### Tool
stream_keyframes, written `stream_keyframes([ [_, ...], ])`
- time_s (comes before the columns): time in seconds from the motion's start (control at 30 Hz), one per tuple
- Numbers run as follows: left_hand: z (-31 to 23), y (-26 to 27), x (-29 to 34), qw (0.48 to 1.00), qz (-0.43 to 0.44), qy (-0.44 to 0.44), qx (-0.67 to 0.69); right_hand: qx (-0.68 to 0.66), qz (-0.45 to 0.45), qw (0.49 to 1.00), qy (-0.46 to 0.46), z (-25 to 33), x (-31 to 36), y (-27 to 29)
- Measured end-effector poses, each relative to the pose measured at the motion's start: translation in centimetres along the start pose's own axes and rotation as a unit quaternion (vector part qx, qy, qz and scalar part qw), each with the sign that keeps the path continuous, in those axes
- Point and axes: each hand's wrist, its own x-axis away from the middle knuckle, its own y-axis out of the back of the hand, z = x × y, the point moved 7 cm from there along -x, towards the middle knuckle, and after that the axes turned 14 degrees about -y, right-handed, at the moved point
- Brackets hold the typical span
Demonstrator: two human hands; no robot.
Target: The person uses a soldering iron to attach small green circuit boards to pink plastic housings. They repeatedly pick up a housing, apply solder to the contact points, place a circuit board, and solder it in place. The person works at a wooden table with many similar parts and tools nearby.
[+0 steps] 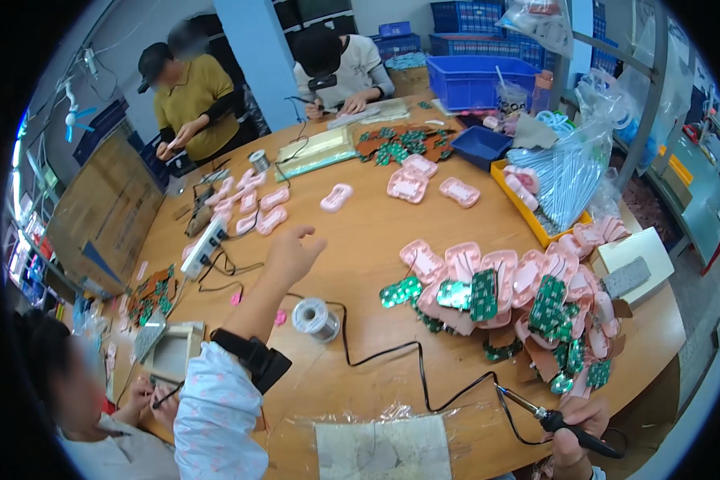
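My left hand [292, 254] is stretched out over the middle of the table, its fingers loosely bent and apart with nothing in them. Just beyond it lies a lone pink plastic shell [336, 198], and a heap of similar pink shells [274, 219] is to its left. At the lower right, my right hand [582, 418] is closed round the black handle of a soldering iron [549, 418], whose tip points up and left. Above that hand, pink shells [500, 276] are piled with green circuit boards [549, 308]. A spool of solder wire [315, 322] stands near my left forearm.
A black cord [388, 350] winds across the wooden table. At the front lies a pale work mat [384, 448] under clear film. A white power strip [206, 248] is at left, a yellow tray [528, 210] at right. Three other people work around the table.
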Motion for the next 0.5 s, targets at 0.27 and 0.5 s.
stream_keyframes([
  [0.27, -5.9, -13.4, -14.3, 0.968, 0.167, -0.154, -0.106, -0.013, -0.003, 1.000, 0.007, 3.2, -2.8, 0.9],
  [0.5, -7.4, -22.8, -20.2, 0.963, 0.195, -0.132, -0.132, 0.003, -0.032, 0.999, -0.029, 3.4, -6.0, 1.8],
])
